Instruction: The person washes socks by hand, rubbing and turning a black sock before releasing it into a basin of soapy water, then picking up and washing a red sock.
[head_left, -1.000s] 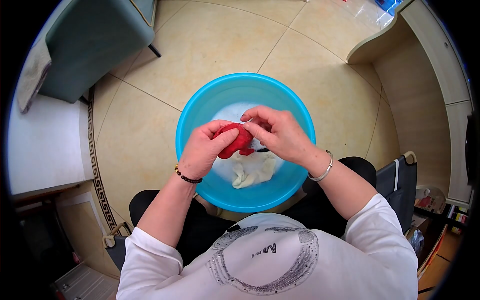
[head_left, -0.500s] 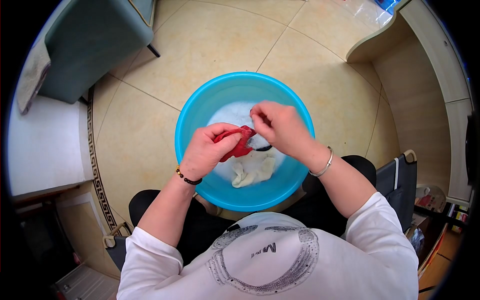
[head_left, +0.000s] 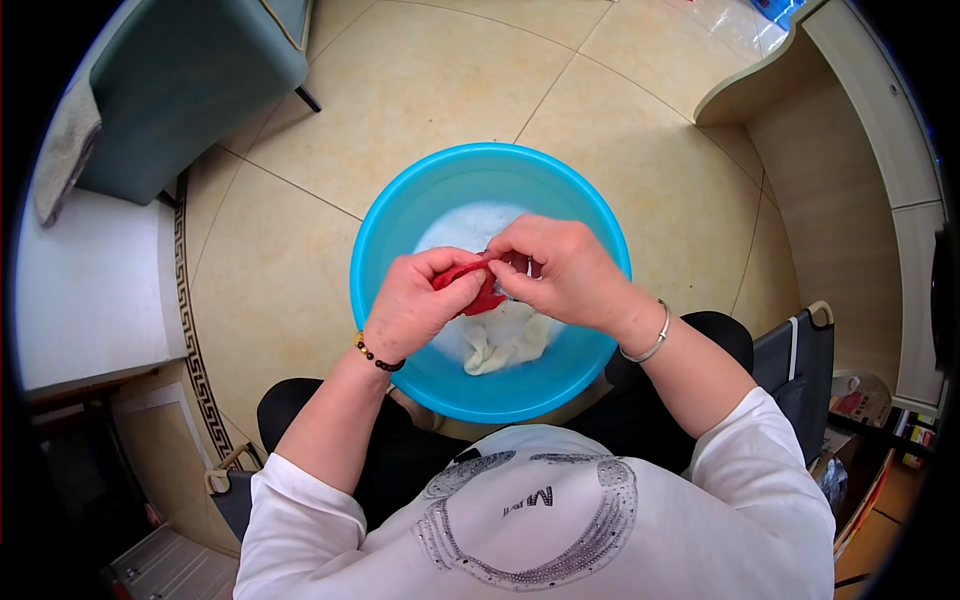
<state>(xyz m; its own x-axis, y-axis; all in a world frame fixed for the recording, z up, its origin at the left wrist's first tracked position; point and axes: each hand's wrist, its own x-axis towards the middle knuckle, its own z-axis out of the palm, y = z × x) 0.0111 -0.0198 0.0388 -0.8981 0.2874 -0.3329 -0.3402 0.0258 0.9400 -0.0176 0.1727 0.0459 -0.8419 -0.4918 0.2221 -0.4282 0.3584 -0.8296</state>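
Over a round blue basin (head_left: 490,400) my left hand (head_left: 415,300) pinches a small red cloth (head_left: 485,300), which looks wet; its exact kind I cannot make out. My right hand (head_left: 565,270) has its thumb and fingers closed at the upper edge of the same red cloth. White suds (head_left: 465,222) cover the water in the basin. Below the hands a bunched cream-coloured cloth, perhaps a sock (head_left: 505,345), lies in the foamy water near the basin's front side.
Tiled floor (head_left: 440,70) surrounds the basin. At the far left stands a grey-green chair (head_left: 190,90) beside a white low surface (head_left: 95,290). A wooden cabinet (head_left: 830,150) rises at the right, with a dark folding seat (head_left: 795,370) near my right side.
My right hand has come left and down from beside the red cloth to pinch its upper edge. The left hand stays nearly in place, and the dark item under the right hand is now hidden.
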